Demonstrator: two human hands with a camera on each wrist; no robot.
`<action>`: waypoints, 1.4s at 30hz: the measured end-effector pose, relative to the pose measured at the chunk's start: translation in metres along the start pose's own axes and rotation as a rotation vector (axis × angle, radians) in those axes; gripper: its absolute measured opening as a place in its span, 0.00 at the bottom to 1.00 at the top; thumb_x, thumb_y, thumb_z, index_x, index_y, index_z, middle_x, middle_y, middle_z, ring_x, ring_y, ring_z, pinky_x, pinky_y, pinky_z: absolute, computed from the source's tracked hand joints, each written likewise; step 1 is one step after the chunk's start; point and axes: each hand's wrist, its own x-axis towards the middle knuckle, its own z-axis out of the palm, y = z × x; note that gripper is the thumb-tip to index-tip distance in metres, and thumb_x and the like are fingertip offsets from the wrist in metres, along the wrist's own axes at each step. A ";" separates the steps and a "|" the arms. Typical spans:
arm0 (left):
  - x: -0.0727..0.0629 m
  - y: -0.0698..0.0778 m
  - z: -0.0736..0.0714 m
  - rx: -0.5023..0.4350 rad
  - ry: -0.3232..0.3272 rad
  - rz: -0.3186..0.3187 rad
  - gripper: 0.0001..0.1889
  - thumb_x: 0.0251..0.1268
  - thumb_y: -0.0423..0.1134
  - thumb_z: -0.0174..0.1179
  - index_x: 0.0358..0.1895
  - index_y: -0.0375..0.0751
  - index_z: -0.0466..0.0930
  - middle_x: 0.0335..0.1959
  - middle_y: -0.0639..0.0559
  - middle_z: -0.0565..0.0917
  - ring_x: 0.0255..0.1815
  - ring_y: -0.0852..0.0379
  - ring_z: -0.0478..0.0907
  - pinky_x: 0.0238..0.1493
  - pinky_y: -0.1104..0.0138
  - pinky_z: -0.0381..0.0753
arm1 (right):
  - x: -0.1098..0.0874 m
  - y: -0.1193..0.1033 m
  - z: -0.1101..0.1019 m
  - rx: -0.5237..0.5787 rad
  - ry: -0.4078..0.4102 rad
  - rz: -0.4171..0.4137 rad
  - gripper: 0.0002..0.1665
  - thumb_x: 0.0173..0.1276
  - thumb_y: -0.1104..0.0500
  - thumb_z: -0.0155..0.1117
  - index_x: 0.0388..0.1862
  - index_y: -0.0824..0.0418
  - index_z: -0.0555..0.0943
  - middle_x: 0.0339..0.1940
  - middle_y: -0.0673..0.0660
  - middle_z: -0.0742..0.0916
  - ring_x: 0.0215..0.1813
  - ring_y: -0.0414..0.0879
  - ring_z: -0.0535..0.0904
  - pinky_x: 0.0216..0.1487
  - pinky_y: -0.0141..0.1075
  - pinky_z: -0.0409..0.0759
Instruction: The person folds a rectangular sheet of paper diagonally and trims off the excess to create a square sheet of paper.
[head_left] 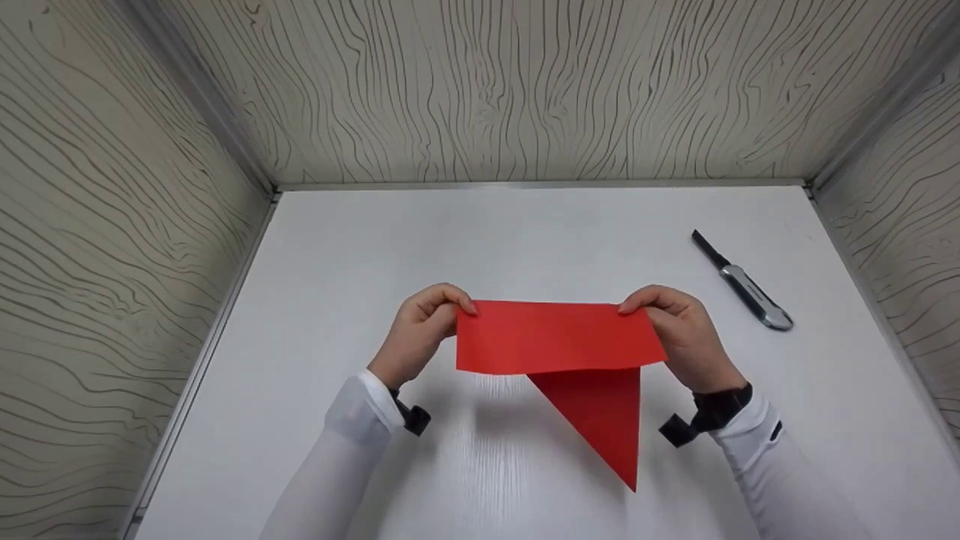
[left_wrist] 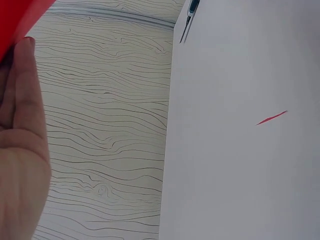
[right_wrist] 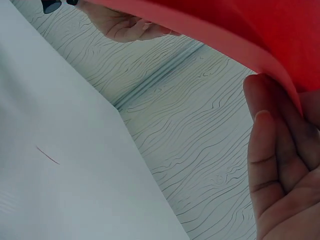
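A sheet of red paper (head_left: 555, 337) is held up above the white table by both hands. Its upper part is a wide strip, and under the strip's lower edge a darker red triangle (head_left: 607, 412) points down. My left hand (head_left: 424, 330) pinches the strip's upper left corner, thumb on the front face. At the upper right corner my right hand (head_left: 686, 334) pinches the paper the same way. In the right wrist view the paper (right_wrist: 240, 45) bends into a curve beside the right fingers (right_wrist: 262, 145). Seen from the left wrist, only a red corner (left_wrist: 17, 20) shows.
A utility knife (head_left: 757, 296) with a grey and black handle lies at the right of the table (head_left: 360, 240), its dark blade end pointing away. A thin red sliver (left_wrist: 272, 118) shows on the white surface. Wood-patterned panels (head_left: 480, 97) stand around the table's back and sides.
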 end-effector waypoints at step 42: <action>-0.008 0.000 -0.007 0.180 0.080 -0.041 0.09 0.73 0.35 0.63 0.50 0.45 0.91 0.49 0.48 0.88 0.51 0.46 0.84 0.55 0.56 0.84 | 0.006 0.009 0.021 -0.320 -0.003 0.363 0.26 0.76 0.52 0.65 0.66 0.63 0.74 0.52 0.65 0.85 0.51 0.59 0.84 0.57 0.46 0.80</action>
